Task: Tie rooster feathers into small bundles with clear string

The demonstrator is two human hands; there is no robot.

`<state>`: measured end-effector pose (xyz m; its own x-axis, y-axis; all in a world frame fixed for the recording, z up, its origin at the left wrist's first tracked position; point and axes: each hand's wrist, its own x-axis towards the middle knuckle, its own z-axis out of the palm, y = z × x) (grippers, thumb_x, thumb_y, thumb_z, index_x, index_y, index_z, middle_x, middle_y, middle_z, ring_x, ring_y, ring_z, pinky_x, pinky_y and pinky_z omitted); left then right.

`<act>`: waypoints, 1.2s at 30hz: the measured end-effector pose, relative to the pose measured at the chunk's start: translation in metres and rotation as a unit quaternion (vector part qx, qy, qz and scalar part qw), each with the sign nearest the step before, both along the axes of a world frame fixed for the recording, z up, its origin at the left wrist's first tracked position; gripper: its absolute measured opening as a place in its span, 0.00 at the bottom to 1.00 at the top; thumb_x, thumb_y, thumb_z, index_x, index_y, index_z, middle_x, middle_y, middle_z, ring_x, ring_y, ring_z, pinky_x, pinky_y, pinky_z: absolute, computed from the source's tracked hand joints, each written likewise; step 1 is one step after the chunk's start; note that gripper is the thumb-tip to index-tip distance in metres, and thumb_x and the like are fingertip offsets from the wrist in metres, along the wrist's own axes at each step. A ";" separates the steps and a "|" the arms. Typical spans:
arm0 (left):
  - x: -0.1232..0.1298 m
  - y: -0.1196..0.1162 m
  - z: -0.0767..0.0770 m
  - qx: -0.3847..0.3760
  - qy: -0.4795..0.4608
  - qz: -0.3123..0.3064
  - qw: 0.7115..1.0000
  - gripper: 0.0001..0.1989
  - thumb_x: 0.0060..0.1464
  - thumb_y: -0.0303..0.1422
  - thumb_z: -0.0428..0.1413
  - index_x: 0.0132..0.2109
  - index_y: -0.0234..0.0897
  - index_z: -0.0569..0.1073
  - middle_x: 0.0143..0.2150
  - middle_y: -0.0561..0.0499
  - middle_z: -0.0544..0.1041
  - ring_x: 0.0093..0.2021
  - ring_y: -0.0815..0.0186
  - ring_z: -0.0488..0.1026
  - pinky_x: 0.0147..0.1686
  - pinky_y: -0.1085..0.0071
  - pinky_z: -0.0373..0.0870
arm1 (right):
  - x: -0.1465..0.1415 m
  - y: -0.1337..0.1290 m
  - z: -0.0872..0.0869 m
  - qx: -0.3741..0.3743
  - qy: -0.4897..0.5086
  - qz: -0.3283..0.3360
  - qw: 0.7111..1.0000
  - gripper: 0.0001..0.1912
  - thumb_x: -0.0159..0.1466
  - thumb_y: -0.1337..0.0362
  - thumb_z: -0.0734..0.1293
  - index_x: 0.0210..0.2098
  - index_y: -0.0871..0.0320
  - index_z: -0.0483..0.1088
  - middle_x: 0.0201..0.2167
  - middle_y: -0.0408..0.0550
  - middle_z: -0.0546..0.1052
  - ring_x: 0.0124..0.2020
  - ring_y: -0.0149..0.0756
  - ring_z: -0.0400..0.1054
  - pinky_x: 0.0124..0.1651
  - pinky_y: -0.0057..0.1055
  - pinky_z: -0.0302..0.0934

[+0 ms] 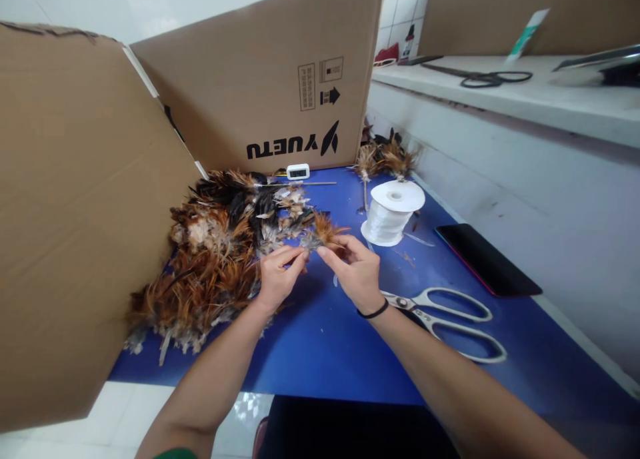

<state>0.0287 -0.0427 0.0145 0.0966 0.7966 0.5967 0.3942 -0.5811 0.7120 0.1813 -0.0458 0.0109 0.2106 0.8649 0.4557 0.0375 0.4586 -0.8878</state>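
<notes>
Over the blue table, my left hand (283,272) and my right hand (356,269) hold a small bunch of feathers (323,232) between them. Its tips are orange-brown and its base is grey and fluffy. The thumb and forefinger of my left hand pinch the grey base end. My right hand grips the bunch from the right side, its fingers closed. A large pile of brown, black and grey feathers (205,266) lies to the left of my hands. The white spool (390,212) of ribbon or thread stands upright beyond my right hand.
Large scissors (450,319) lie partly under my right forearm. A dark phone (487,259) rests at the right edge of the blue table (330,359). Cardboard panels (210,79) stand behind and left. A small white digital display (298,172) and more feathers (385,159) lie at the back; black-handled scissors (495,78) are on the ledge.
</notes>
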 end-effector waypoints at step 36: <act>0.006 0.000 -0.004 -0.109 -0.060 -0.009 0.992 0.11 0.55 0.37 0.57 0.30 0.35 0.79 0.20 0.53 0.74 0.21 0.70 0.69 0.26 0.72 0.68 | 0.004 0.003 0.000 -0.010 -0.022 -0.012 1.000 0.06 0.57 0.61 0.68 0.27 0.57 0.71 0.26 0.43 0.73 0.26 0.30 0.64 0.31 0.28 0.61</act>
